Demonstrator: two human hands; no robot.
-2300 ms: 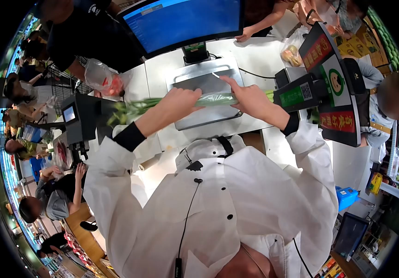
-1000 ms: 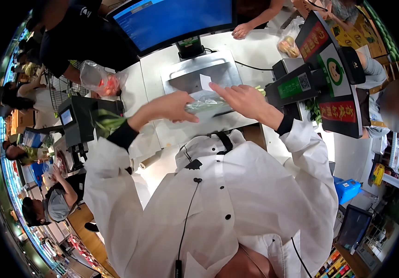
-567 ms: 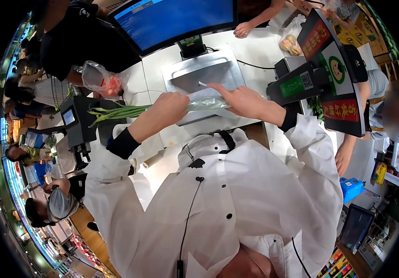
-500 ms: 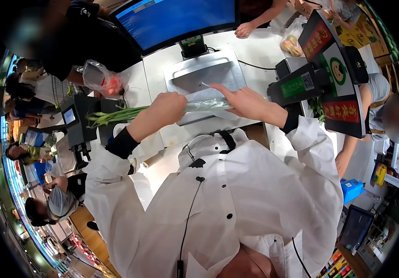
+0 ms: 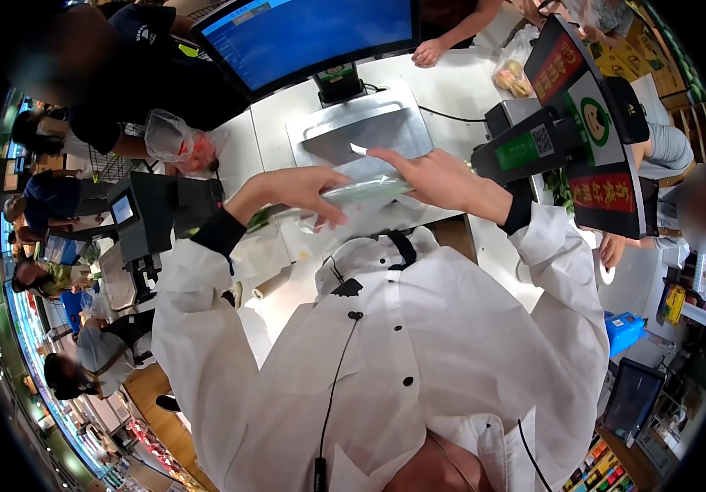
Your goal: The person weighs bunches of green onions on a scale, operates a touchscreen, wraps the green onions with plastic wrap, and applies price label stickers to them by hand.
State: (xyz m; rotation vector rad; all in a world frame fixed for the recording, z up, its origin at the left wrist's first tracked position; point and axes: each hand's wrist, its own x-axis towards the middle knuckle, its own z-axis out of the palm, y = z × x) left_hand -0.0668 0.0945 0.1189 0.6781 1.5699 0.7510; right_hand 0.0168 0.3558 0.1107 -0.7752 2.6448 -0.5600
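Observation:
A bundle of green onions in a clear plastic bag (image 5: pixel 367 190) lies across my hands above the metal scale (image 5: pixel 361 131). My right hand (image 5: pixel 443 182) is closed around its right end. A small white slip (image 5: pixel 358 149), perhaps a label, sticks out at the tip of my right thumb. My left hand (image 5: pixel 294 190) is at the other end of the bag, fingers spread and slightly bent, close to the plastic or touching it. The green stalks (image 5: pixel 258 220) show only as a blur below my left wrist.
A large monitor (image 5: pixel 312 41) stands behind the scale. At left are a small black device with a screen (image 5: pixel 127 209) and a plastic bag with red produce (image 5: pixel 193 148). At right are a signed display (image 5: pixel 586 123) and a bag of produce (image 5: pixel 513 78). People stand around the counter.
My left hand has loosened from its closed grip and spread its fingers. The green stalks, earlier pointing out to the left, now hang lower and blurred. My right hand has barely moved.

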